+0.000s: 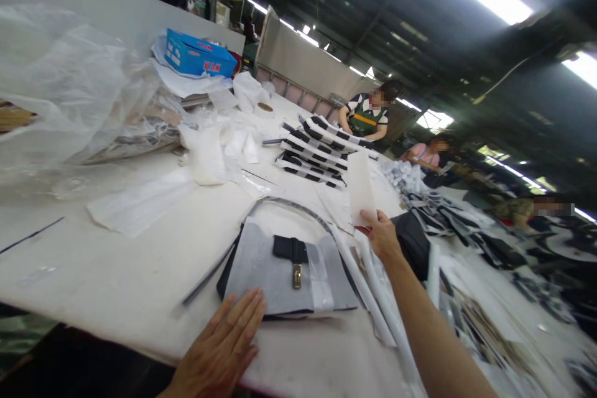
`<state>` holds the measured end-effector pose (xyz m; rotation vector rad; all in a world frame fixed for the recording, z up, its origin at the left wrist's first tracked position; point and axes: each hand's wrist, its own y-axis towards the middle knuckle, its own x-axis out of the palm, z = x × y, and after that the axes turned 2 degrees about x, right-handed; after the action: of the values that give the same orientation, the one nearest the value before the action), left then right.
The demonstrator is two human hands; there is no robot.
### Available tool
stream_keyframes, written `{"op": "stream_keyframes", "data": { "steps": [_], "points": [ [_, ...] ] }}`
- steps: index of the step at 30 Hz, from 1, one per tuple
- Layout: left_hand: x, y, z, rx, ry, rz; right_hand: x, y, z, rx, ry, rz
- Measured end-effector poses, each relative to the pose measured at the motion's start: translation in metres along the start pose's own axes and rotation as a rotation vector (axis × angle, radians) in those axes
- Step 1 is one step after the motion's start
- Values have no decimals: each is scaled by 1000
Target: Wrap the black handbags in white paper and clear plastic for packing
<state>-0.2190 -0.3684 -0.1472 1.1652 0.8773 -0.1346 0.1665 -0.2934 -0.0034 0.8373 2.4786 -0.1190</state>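
A dark handbag (261, 270) lies on the white table, its front covered by a grey-white sheet. A black strap tab with a gold-coloured clasp (297, 276) shows at its middle, beside a strip of clear tape. The wrapped handle (280, 202) arches away behind it. My left hand (224, 339) rests flat at the bag's lower left corner, fingers stretched out. To the right of the bag, my right hand (380, 233) pinches the lower end of a white paper strip (360, 183), which stands up from the fingers. Long white wrapped strips (373, 289) lie below that hand.
Black-and-white striped pieces (317, 152) are stacked farther back. Crumpled plastic sheeting (69, 87) and white paper (205, 152) cover the left side, near a blue box (200, 55). More black bags (413, 242) lie at right. Co-workers, including a person in a green apron (366, 121), are behind.
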Motion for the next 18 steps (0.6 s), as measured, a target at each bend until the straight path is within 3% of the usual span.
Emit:
{"op": "stream_keyframes", "data": {
  "steps": [2, 4, 10, 12, 13, 15, 18],
  "points": [
    [-1, 0, 0, 0, -5, -19, 4, -32, -14, 54, 321, -134],
    [-4, 0, -1, 19, -6, -57, 8, -67, -27, 145, 436, -336],
    [-21, 3, -11, 115, -51, -148, 14, -157, -51, 406, 216, -1215],
    [-24, 6, -16, 131, -101, -211, 19, -174, -53, 373, 190, -1385],
    [-25, 7, -19, 129, -132, -252, 22, -180, -54, 344, 176, -1403],
    [-25, 12, -26, 101, -203, -327, 30, -187, -52, 310, 162, -1302],
    [-23, 22, -40, 28, -307, -427, 45, -188, -47, 279, 242, -936]
  ]
}}
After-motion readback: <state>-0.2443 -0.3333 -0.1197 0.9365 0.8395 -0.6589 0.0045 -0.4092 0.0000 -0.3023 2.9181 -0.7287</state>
